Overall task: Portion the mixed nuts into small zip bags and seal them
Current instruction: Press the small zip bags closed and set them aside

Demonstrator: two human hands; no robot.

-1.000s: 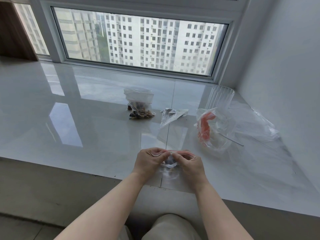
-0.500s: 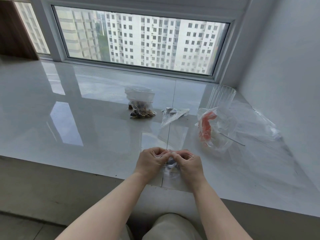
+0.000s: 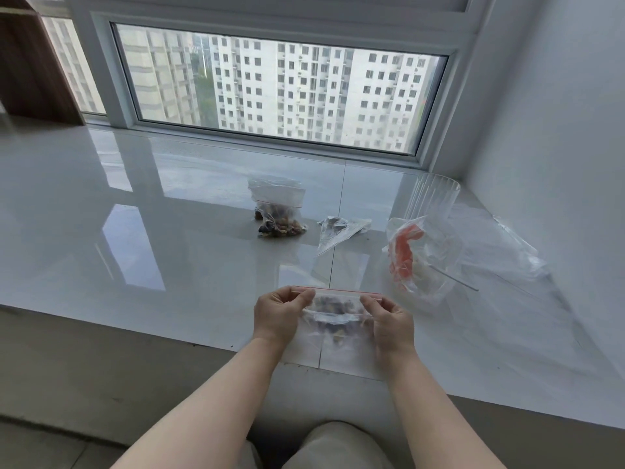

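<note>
I hold a small clear zip bag (image 3: 336,311) with a red zip strip and some nuts inside, just above the near edge of the white sill. My left hand (image 3: 279,314) pinches the strip's left end. My right hand (image 3: 392,321) pinches its right end, so the strip is stretched flat between them. Farther back lies another small zip bag of mixed nuts (image 3: 279,211). A crumpled, nearly empty clear bag (image 3: 340,230) lies to its right.
A pack of clear bags with red strips (image 3: 419,255) lies at the right, beside a ribbed clear plastic cup (image 3: 433,198) and a large loose plastic sheet (image 3: 514,252). The glossy white sill (image 3: 169,231) ends at a window behind and a wall at the right.
My hands have moved apart along the zip strip, from the middle to its two ends. The bag is now spread wide between them.
</note>
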